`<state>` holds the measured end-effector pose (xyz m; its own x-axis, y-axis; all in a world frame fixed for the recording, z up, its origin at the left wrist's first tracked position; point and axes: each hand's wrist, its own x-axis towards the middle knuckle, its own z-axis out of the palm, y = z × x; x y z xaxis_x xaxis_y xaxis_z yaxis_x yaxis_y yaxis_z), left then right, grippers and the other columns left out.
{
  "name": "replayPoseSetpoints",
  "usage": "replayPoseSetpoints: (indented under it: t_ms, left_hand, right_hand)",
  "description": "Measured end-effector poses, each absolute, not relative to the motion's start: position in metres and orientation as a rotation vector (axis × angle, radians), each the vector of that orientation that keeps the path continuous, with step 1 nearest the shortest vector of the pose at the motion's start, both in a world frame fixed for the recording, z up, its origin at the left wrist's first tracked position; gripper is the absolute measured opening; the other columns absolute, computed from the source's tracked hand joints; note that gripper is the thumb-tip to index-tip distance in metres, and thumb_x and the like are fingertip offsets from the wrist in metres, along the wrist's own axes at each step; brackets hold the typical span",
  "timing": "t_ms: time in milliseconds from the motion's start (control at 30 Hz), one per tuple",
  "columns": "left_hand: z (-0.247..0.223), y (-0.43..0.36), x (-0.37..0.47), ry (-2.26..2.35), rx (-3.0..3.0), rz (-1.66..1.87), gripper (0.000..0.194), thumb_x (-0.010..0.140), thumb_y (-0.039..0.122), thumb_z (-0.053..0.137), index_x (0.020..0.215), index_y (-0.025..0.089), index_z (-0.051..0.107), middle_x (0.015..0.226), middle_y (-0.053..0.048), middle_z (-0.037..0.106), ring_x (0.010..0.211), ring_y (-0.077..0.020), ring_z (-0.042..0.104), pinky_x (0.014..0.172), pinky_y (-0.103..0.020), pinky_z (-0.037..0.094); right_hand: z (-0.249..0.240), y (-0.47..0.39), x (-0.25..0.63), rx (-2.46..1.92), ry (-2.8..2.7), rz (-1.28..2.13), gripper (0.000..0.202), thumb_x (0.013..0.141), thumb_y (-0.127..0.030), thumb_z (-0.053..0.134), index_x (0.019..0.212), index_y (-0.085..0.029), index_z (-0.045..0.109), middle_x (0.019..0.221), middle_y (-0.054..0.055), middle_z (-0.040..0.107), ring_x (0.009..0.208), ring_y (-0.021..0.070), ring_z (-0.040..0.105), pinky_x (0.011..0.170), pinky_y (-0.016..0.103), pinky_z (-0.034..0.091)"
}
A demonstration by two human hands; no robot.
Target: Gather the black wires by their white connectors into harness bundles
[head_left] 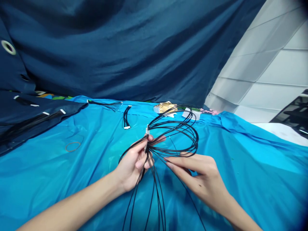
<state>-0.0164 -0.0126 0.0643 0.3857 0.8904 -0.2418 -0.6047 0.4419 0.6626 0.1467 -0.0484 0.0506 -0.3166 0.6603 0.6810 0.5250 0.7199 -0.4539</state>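
My left hand [134, 165] grips a white connector [147, 129] from which many thin black wires run. Some of these wires bend round to the right in a wide loop of black wires [196, 138]; others hang loose toward the bottom of the view. My right hand [199, 171] pinches a single black wire [184, 184] between thumb and forefinger, just right of the connector. Fingers partly cover the connector's lower part. A thin wire with a pale tip [169, 137] stands up behind the loop.
Blue sheeting [96, 170] covers the table. Short black wire harnesses [126, 117] with white connectors lie at the back, more on the dark cloth [72, 112] at left. An orange ring [72, 147], a gold packet [166, 107] and a white block [192, 113] lie around. A dark curtain [120, 48] hangs behind.
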Motion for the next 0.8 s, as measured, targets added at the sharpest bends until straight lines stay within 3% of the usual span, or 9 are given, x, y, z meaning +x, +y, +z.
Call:
replayPoseSetpoints:
  t_ms: [200, 533, 667, 800]
  left_hand:
    - [0.0652, -0.0128, -0.0157, 0.643, 0.536, 1.009, 0.023, 0.088, 0.018, 0.032, 0.074, 0.015, 0.05, 0.064, 0.001, 0.063, 0.022, 0.0016, 0.029, 0.029, -0.012, 0.03]
    - [0.058, -0.0117, -0.0169, 0.623, 0.498, 0.977, 0.018, 0.087, 0.019, 0.037, 0.079, 0.017, 0.053, 0.042, 0.007, 0.047, 0.022, -0.0003, 0.03, 0.03, -0.011, 0.031]
    - [0.0572, -0.0118, -0.0163, 0.64, 0.49, 0.981, 0.016, 0.086, 0.018, 0.038, 0.078, 0.015, 0.052, 0.062, 0.001, 0.063, 0.023, 0.0016, 0.032, 0.031, -0.011, 0.032]
    - [0.0572, -0.0118, -0.0159, 0.61, 0.449, 0.971, 0.015, 0.085, 0.017, 0.039, 0.079, 0.014, 0.052, 0.076, -0.002, 0.066, 0.023, 0.0036, 0.032, 0.031, -0.01, 0.033]
  right_hand:
    - [0.0511, -0.0462, 0.1454, -0.94, -1.948, 0.161, 0.015, 0.076, -0.014, 0.059, 0.087, -0.019, 0.067, 0.075, -0.001, 0.069, 0.058, 0.0084, 0.06, 0.053, 0.016, 0.047]
    - [0.0488, -0.0454, 0.1414, -1.033, -1.831, 0.136, 0.012, 0.078, -0.017, 0.056, 0.078, -0.018, 0.067, 0.064, 0.001, 0.066, 0.053, 0.0105, 0.059, 0.048, 0.019, 0.045]
    - [0.0468, -0.0458, 0.1402, -1.067, -1.728, 0.218, 0.01, 0.076, -0.019, 0.058, 0.076, -0.02, 0.068, 0.072, 0.001, 0.069, 0.061, 0.0131, 0.063, 0.049, 0.019, 0.048]
    - [0.0465, -0.0458, 0.1398, -1.099, -1.667, 0.297, 0.01, 0.075, -0.02, 0.059, 0.077, -0.021, 0.069, 0.077, 0.002, 0.07, 0.066, 0.015, 0.065, 0.05, 0.019, 0.05]
